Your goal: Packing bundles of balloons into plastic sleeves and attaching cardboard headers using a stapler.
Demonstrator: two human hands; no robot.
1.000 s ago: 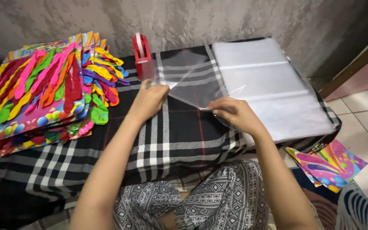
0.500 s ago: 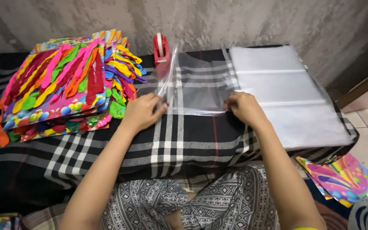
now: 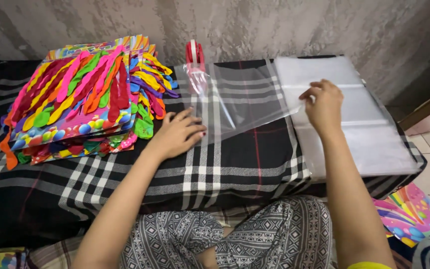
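A clear plastic bag [image 3: 237,102] lies spread on the black-and-white plaid cloth [image 3: 235,169] in front of me. My left hand [image 3: 177,133] rests flat on the bag's near left corner, fingers apart. My right hand [image 3: 323,106] hovers over the stack of clear plastic bags [image 3: 359,129] at the right, fingers pinched near the spread bag's right edge; whether it grips plastic is unclear. A pile of colourful balloon cards [image 3: 83,99] sits to the left of my left hand.
A red tape dispenser [image 3: 194,54] stands at the back by the grey wall. Colourful printed cards [image 3: 409,214] lie on the tiled floor at the lower right. My patterned trousers [image 3: 235,239] fill the bottom middle.
My right hand has moved right and away from me, onto the stack of bags. The clear bag now lies wider and flatter. My left hand stays on its left corner.
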